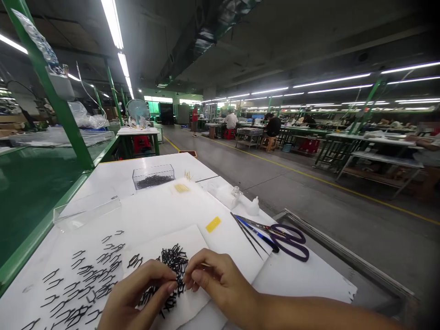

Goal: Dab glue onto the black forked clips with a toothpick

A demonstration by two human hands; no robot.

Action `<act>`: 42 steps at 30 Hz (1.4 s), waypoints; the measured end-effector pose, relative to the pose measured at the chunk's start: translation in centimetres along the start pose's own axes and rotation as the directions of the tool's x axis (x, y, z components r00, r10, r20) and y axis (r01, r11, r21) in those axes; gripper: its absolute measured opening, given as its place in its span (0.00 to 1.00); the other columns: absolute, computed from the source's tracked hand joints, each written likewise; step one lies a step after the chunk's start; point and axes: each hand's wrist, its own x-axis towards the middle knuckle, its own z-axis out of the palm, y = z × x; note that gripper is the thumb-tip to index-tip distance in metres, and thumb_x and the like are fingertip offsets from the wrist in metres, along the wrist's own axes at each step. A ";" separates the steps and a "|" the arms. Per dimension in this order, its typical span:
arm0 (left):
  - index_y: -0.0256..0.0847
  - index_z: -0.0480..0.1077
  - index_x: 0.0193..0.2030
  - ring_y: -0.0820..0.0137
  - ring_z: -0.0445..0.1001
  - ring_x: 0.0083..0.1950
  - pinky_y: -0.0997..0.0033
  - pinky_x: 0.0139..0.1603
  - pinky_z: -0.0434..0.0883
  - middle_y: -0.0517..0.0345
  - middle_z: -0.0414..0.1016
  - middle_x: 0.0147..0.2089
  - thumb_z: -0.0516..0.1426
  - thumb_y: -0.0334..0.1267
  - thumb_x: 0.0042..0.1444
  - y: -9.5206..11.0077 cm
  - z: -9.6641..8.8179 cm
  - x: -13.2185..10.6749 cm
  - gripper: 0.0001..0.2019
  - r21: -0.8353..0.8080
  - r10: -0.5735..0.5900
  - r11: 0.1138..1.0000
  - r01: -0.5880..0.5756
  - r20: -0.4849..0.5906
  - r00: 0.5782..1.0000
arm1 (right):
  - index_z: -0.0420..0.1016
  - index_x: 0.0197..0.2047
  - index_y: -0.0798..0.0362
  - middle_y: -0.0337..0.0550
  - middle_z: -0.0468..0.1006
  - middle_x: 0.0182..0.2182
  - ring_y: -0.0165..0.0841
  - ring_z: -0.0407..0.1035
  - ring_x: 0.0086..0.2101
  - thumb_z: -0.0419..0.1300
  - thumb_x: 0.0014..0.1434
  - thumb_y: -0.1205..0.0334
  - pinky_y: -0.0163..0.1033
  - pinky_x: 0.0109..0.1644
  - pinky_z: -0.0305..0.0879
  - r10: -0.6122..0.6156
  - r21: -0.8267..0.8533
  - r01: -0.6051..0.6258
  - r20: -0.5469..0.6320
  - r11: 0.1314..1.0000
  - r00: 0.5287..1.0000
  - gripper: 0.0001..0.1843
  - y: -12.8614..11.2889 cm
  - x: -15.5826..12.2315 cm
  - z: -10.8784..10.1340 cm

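My left hand [146,291] is closed in a pinch, thumb and forefinger meeting just above a heap of small black pieces [174,260]. Facing it, my right hand [222,279] has its fingers curled in towards the thumb, their tips a short way from the left ones. Whatever either pinch holds is too small to make out. The black heap lies on a white sheet [195,236], partly hidden behind my hands. To the left, many small black fork-shaped pieces [91,275] are spread over the white table surface.
A clear box of black bits [154,181] and thin yellowish sticks [181,188] stand farther back. On the right lie a yellow strip [213,224], tweezers [247,234], a blue-handled tool [257,233], scissors [288,238] and a small white bottle [254,207]. A clear lid [87,213] lies left.
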 end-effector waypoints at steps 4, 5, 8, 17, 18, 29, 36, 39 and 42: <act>0.46 0.80 0.35 0.73 0.78 0.36 0.85 0.38 0.73 0.59 0.80 0.35 0.62 0.32 0.57 0.4 0.5 0.1 0.05 -0.234 -0.025 0.972 0.023 -0.006 1.000 | 0.75 0.41 0.54 0.45 0.78 0.35 0.34 0.72 0.37 0.59 0.64 0.54 0.38 0.42 0.67 0.012 -0.086 -0.015 -0.029 0.996 1.000 0.12 -0.2 -0.1 -0.2; 0.45 0.80 0.35 0.74 0.77 0.36 0.85 0.38 0.72 0.58 0.80 0.34 0.62 0.32 0.57 0.5 0.7 0.2 0.04 -0.268 -0.042 0.963 0.038 -0.008 0.999 | 0.75 0.40 0.54 0.44 0.77 0.34 0.33 0.72 0.36 0.59 0.64 0.53 0.38 0.41 0.67 0.011 -0.096 -0.013 -0.027 0.995 1.000 0.12 -0.2 0.0 -0.3; 0.41 0.79 0.34 0.73 0.78 0.34 0.82 0.35 0.73 0.56 0.81 0.32 0.63 0.35 0.57 0.4 1.1 0.5 0.03 -0.321 -0.099 0.943 0.093 -0.002 0.995 | 0.77 0.41 0.52 0.45 0.78 0.35 0.33 0.72 0.36 0.58 0.65 0.50 0.38 0.41 0.68 -0.001 -0.117 0.000 -0.005 0.993 1.000 0.15 0.2 0.3 -0.6; 0.35 0.76 0.34 0.72 0.80 0.36 0.81 0.38 0.74 0.51 0.82 0.35 0.67 0.41 0.54 0.7 1.7 0.9 0.10 -0.514 -0.218 0.825 0.233 0.091 0.972 | 0.81 0.51 0.48 0.49 0.82 0.37 0.37 0.74 0.37 0.53 0.65 0.41 0.43 0.45 0.72 -0.017 -0.205 0.019 0.011 0.979 1.000 0.25 1.1 0.3 -1.5; 0.35 0.76 0.33 0.72 0.80 0.36 0.81 0.37 0.74 0.51 0.82 0.34 0.67 0.41 0.53 0.7 1.7 0.9 0.10 -0.523 -0.220 0.820 0.233 0.089 0.971 | 0.81 0.51 0.47 0.49 0.82 0.37 0.38 0.74 0.37 0.52 0.65 0.41 0.44 0.46 0.72 -0.022 -0.217 0.024 0.011 0.976 1.000 0.26 1.0 0.2 -1.6; 0.35 0.77 0.32 0.80 0.76 0.33 0.87 0.35 0.71 0.57 0.80 0.32 0.65 0.27 0.54 1.9 1.4 0.7 0.02 -0.534 -0.150 0.833 0.143 0.029 0.988 | 0.83 0.49 0.47 0.50 0.83 0.42 0.42 0.76 0.44 0.60 0.60 0.43 0.46 0.52 0.71 0.058 -0.262 -0.054 0.007 0.963 0.998 0.22 1.0 0.3 -1.5; 0.35 0.76 0.33 0.78 0.78 0.29 0.84 0.31 0.75 0.59 0.80 0.28 0.65 0.27 0.54 2.3 1.2 0.7 0.02 -0.627 -0.244 0.723 0.292 0.164 0.956 | 0.84 0.45 0.44 0.39 0.83 0.31 0.30 0.76 0.35 0.62 0.61 0.50 0.31 0.41 0.73 0.091 -0.104 -0.081 0.095 0.991 0.991 0.14 -0.1 0.8 -1.0; 0.35 0.77 0.32 0.77 0.79 0.29 0.84 0.31 0.77 0.59 0.81 0.28 0.66 0.27 0.53 2.2 1.2 0.7 0.02 -0.645 -0.282 0.676 0.357 0.221 0.934 | 0.84 0.42 0.44 0.38 0.83 0.30 0.27 0.77 0.33 0.64 0.60 0.52 0.27 0.38 0.73 0.097 -0.035 -0.094 0.107 0.995 0.990 0.11 -0.2 1.0 -0.9; 0.36 0.77 0.33 0.79 0.80 0.29 0.86 0.32 0.77 0.62 0.80 0.27 0.65 0.26 0.53 2.3 1.1 0.8 0.03 -0.663 -0.322 0.638 0.391 0.231 0.918 | 0.84 0.40 0.44 0.38 0.84 0.30 0.28 0.78 0.33 0.66 0.59 0.54 0.26 0.37 0.74 0.109 0.037 -0.114 0.102 0.993 0.989 0.08 -0.3 0.9 -0.8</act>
